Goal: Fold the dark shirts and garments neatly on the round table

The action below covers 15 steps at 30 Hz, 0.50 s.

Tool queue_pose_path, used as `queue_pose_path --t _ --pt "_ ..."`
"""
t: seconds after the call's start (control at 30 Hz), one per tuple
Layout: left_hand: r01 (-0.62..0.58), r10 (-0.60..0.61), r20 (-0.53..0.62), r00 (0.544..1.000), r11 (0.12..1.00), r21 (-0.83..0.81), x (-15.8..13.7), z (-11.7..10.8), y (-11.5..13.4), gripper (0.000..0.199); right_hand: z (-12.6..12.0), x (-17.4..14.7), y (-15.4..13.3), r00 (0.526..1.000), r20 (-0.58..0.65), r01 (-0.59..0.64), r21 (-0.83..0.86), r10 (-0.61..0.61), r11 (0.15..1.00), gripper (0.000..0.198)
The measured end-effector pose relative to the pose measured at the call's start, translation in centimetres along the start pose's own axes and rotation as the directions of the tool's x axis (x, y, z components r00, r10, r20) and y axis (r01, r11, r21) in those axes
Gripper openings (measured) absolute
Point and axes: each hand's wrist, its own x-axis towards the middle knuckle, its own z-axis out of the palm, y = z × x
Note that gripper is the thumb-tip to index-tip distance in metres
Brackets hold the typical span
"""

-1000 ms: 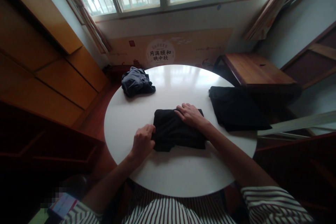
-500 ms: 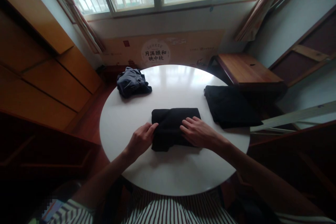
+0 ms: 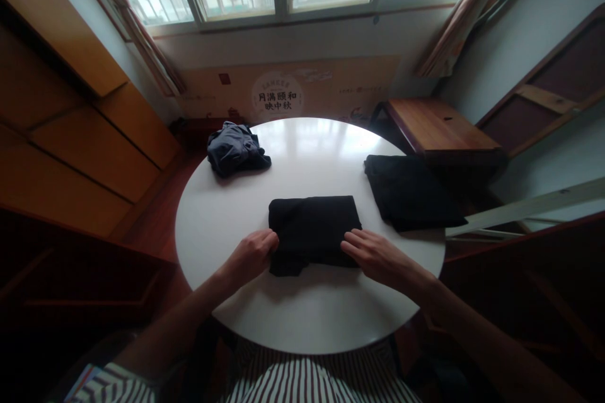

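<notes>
A black garment [image 3: 312, 227], folded into a flat rectangle, lies on the white round table [image 3: 312, 315] in front of me. A small flap of it sticks out at the near left corner. My left hand [image 3: 253, 252] is closed on its left edge, with the fingertips partly hidden. At the right edge, the curled fingers of my right hand [image 3: 373, 252] pinch the cloth. The exact kind of garment cannot be made out.
Another folded black garment [image 3: 411, 192] lies at the table's right, one corner reaching past the rim. A crumpled dark grey-blue garment [image 3: 236, 150] sits at the far left. Behind the table on the right stands a wooden side table [image 3: 444, 126]; wooden cabinets [image 3: 94, 151] line the left.
My right hand has slid from the top of the folded garment outward to its right edge. My left hand has moved slightly down along the left edge. The top looks smoother.
</notes>
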Motion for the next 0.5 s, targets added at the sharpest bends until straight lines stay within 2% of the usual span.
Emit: queue_pose_path --t 0.1,0.17,0.27,0.33,0.43,0.5 --pt "-0.040 0.068 0.127 0.990 0.977 -0.209 0.4 -1.7 -1.4 0.008 -0.1 0.1 0.1 0.994 -0.016 -0.107 -0.028 0.107 0.994 0.025" --pt "-0.046 0.076 0.102 0.992 0.962 -0.270 1.2 -2.8 -3.1 0.004 -0.1 0.3 0.2 0.986 -0.034 -0.164 -0.054 0.162 0.985 0.024" --pt "-0.048 0.045 -0.022 0.999 0.985 -0.166 2.9 -3.4 -6.3 0.020 -0.1 0.5 0.1 0.985 -0.049 -0.169 -0.055 0.166 0.984 0.029" --pt "-0.079 0.078 -0.011 0.997 0.994 -0.071 4.1 -3.0 -8.2 0.026 0.0 0.5 -0.1 0.989 -0.041 -0.145 -0.034 0.143 0.989 0.032" --pt "-0.128 0.129 0.034 0.991 0.991 -0.032 5.4 -1.5 -9.9 0.029 0.1 0.3 -0.3 0.990 -0.043 -0.139 -0.024 0.138 0.990 0.034" --pt "-0.133 0.133 -0.008 0.991 0.990 -0.040 5.7 -0.3 -10.3 0.027 0.1 0.0 -0.3 0.985 -0.057 -0.163 -0.025 0.161 0.986 0.034"
